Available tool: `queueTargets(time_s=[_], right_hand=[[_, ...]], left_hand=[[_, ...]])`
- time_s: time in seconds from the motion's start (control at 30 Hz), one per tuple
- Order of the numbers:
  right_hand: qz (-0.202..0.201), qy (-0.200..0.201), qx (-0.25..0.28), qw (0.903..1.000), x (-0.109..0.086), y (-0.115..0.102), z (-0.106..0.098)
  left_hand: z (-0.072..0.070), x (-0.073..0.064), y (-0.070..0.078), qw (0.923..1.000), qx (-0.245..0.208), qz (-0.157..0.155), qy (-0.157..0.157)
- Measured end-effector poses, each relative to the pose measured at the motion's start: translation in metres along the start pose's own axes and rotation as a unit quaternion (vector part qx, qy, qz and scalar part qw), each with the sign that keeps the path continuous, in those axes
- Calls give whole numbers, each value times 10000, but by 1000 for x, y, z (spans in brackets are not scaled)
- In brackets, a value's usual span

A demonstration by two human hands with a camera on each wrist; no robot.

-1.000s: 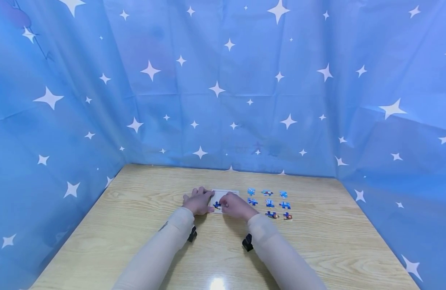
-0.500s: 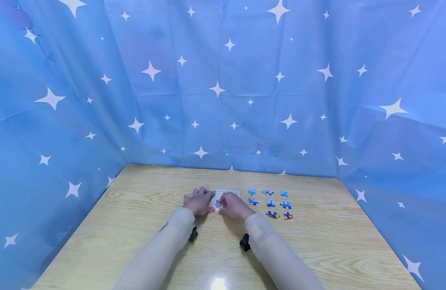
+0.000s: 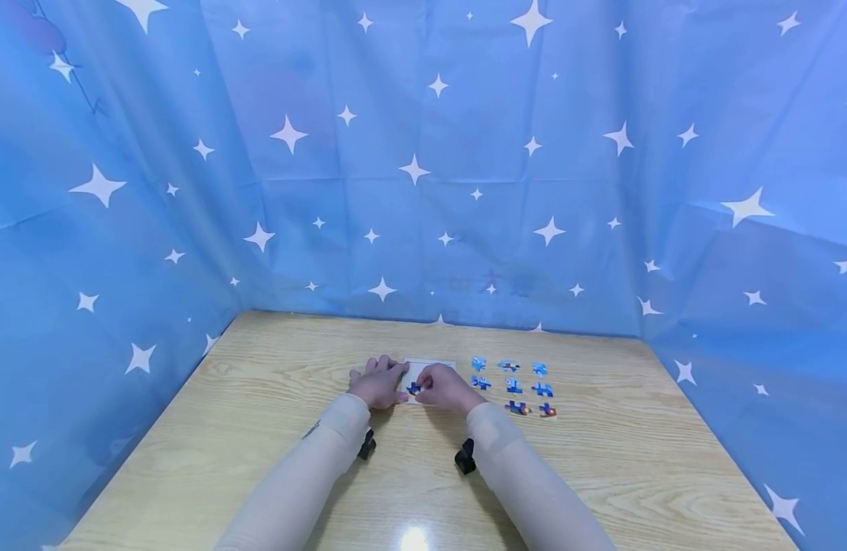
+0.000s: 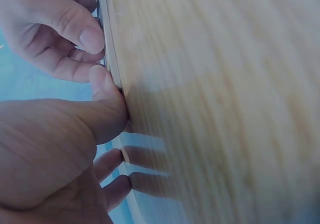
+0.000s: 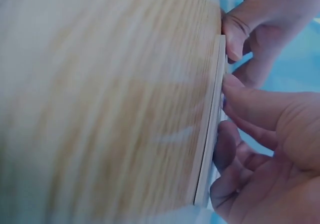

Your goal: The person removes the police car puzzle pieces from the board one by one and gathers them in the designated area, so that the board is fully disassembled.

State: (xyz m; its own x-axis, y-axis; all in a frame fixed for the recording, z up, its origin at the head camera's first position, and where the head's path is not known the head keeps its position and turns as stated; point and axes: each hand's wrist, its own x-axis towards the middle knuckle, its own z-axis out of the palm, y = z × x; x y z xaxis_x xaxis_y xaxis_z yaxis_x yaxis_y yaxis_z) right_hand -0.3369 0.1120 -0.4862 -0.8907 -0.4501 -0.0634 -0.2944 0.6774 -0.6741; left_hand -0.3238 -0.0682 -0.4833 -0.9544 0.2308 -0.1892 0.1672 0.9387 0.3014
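A small white puzzle tray (image 3: pixel 431 361) lies on the wooden table in the head view, partly covered by both hands. My left hand (image 3: pixel 379 385) rests along its left side, thumb at the near corner and other fingers spread toward the far end. In the left wrist view, the left thumb (image 4: pixel 107 96) presses the tray's edge, while two fingertips touch the table. My right hand (image 3: pixel 445 388) reaches over the tray and pinches a dark blue jigsaw piece (image 3: pixel 413 388) near its front left corner. Fingers hide part of that piece.
Several loose jigsaw pieces (image 3: pixel 513 385) lie in rough rows right of the tray, close to the right hand. The wooden table (image 3: pixel 602 459) ends at a blue star-printed curtain (image 3: pixel 423 191) behind and on both sides. Black wrist cameras (image 3: pixel 465 457) hang under the forearms.
Around the tray's front left corner, the right hand has shifted the jigsaw piece slightly. The piece caught a pale glare half a second ago and looks dark again. The left hand stays put.
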Motion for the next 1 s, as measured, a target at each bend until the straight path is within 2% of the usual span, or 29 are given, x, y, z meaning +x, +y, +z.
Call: queueTargets(time_s=[0.43,0.7,1.0], right_hand=[[-12,-60,-116,9999,-6,-4,-2],[6,92,-113,9999,-8,-5,-3],[-27,66,-227,9997,-11,-6,-5]], left_hand=[[-1,-2,0,10000,33,-15,-17],[-2,-2,0,10000,88,9,-5],[-1,-2,-1,10000,46,28,-36]])
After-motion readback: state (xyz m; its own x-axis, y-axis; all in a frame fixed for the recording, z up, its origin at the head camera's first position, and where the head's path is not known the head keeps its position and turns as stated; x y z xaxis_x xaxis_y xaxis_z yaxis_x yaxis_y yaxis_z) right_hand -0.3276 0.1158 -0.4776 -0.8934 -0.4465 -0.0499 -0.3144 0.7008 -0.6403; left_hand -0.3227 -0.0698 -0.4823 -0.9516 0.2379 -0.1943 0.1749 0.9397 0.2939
